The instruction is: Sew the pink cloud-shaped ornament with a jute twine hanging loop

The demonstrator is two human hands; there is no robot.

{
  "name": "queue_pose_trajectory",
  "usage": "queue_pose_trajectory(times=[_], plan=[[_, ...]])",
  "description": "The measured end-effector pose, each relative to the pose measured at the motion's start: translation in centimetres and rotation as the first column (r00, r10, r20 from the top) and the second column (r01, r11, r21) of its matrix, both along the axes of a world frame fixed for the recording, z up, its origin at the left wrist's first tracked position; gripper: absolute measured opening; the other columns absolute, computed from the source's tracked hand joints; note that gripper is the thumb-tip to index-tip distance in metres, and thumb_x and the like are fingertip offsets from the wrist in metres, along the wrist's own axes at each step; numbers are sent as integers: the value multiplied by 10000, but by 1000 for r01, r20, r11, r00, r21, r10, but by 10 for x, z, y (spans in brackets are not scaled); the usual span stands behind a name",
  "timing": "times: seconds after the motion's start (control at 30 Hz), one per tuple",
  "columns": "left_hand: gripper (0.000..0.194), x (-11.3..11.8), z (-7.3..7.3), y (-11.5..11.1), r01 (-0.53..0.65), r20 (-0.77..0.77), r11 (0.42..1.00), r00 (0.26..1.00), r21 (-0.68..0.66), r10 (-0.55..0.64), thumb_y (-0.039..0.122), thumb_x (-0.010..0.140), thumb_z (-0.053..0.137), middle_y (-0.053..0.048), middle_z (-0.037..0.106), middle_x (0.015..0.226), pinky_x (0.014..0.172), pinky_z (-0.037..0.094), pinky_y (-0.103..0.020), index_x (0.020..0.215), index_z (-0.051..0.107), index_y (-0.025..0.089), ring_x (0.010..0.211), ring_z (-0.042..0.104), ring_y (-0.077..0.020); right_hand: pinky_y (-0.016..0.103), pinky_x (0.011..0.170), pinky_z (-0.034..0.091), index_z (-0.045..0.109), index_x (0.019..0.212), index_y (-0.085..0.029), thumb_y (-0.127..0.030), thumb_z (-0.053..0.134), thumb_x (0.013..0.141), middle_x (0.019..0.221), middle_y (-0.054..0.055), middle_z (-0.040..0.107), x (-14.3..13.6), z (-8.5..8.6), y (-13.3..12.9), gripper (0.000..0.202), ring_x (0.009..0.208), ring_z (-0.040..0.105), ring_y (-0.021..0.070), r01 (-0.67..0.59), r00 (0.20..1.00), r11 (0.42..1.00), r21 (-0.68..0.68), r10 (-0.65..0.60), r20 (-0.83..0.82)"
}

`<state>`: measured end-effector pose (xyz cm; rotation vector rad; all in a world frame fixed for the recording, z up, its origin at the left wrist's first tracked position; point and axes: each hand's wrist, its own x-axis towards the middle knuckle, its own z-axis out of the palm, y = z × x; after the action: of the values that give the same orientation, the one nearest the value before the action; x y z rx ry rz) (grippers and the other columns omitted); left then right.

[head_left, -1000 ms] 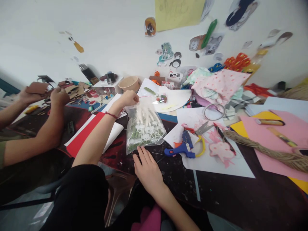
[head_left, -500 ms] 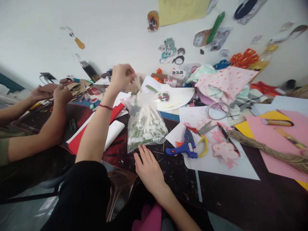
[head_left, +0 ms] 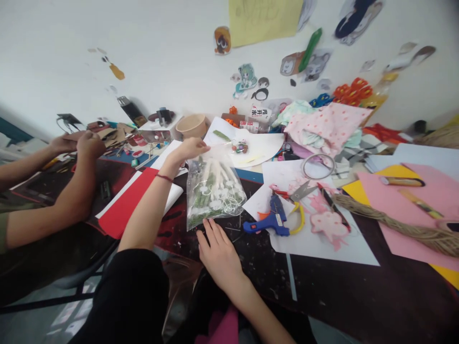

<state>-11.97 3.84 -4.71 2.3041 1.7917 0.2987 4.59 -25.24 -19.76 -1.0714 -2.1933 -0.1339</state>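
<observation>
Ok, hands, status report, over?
Left fingers at top of clear plastic bag. Right fingers spread at its bottom edge. Blue hot-glue gun nearby, to its right.

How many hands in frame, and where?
4. The wearer's left hand is at the clear bag's top; the right hand is by its bottom edge. At far left, a co-worker's farther hand and nearer hand, partly overlapping.
</observation>
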Motion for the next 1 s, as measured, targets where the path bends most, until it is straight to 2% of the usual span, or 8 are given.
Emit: queue_pose_trajectory(times=[0.17, 0.27, 0.4, 0.5, 0.67, 0.83, 0.93, 1.0], plan=[[776, -7, -26, -20, -78, -236, 997, 969, 7, 78, 596, 816, 655, -227, 631, 1369, 1034, 430, -454, 1423, 485, 144, 1227, 618, -374, 403, 1124, 499, 650, 1265, -112, -216, 607, 940, 1453, 199, 595, 0, 0, 0, 344, 1376, 560, 313, 4, 1000, 1000, 11, -4, -12], [602, -2, -35, -18, -82, -303, 996, 949, 30, 87, 531, 825, 657, -183, 713, 1224, 1029, 412, -493, 1305, 592, 173, 1167, 644, -378, 409, 1128, 497, 654, 1268, -108, -205, 599, 938, 1461, 201, 586, -1, 0, 0, 347, 1386, 549, 310, 9, 999, 1000, -13, -10, -33], [211, 2, -23, -7, -40, -335, 990, 939, 132, 83, 344, 828, 628, -136, 755, 1028, 996, 404, -474, 927, 734, 190, 1084, 662, -358, 407, 1143, 492, 665, 1263, -138, -144, 560, 942, 1469, 151, 591, 5, 10, -6, 337, 1411, 521, 277, -85, 990, 994, -67, 77, -115], [256, 7, -6, 0, -27, -321, 961, 940, 275, 119, 280, 875, 539, -156, 737, 1087, 1045, 334, -530, 1001, 741, 187, 1149, 617, -377, 355, 1168, 476, 694, 1201, -188, -128, 527, 952, 1400, 74, 649, 20, 33, -17, 306, 1383, 535, 203, -272, 924, 949, -158, 211, -318], [433, 44, 0, 3, 75, -333, 918, 941, 389, 64, 223, 874, 533, -192, 604, 1360, 1057, 307, -565, 1292, 637, 183, 1300, 492, -405, 307, 1103, 537, 677, 1199, -190, -90, 513, 942, 1226, 62, 732, 48, 76, -34, 321, 1243, 629, 155, -379, 799, 920, -96, 273, -536], [329, 96, -22, 22, 184, -376, 922, 925, 341, -46, 168, 961, 470, -168, 669, 1191, 1063, 386, -516, 1237, 650, 167, 1223, 570, -322, 314, 933, 626, 665, 1162, -179, -32, 516, 890, 1022, 66, 771, 69, 91, -45, 343, 978, 717, 158, -384, 718, 923, -1, 297, -629], [373, 110, -36, 38, 192, -402, 942, 913, 274, -70, 396, 966, 624, -106, 635, 1263, 1021, 512, -501, 1254, 612, 158, 1165, 616, -257, 314, 909, 637, 658, 1191, -200, -46, 539, 893, 1011, 59, 789, 94, 95, -56, 356, 971, 738, 169, -350, 737, 937, -4, 273, -618], [393, 111, -42, 45, 182, -394, 948, 916, 260, -68, 397, 965, 636, -111, 620, 1296, 973, 560, -477, 1277, 598, 162, 1145, 632, -247, 323, 887, 640, 660, 1202, -233, -44, 523, 906, 1013, 54, 794, 123, 98, -60, 377, 987, 746, 176, -255, 778, 965, -55, 171, -604]])
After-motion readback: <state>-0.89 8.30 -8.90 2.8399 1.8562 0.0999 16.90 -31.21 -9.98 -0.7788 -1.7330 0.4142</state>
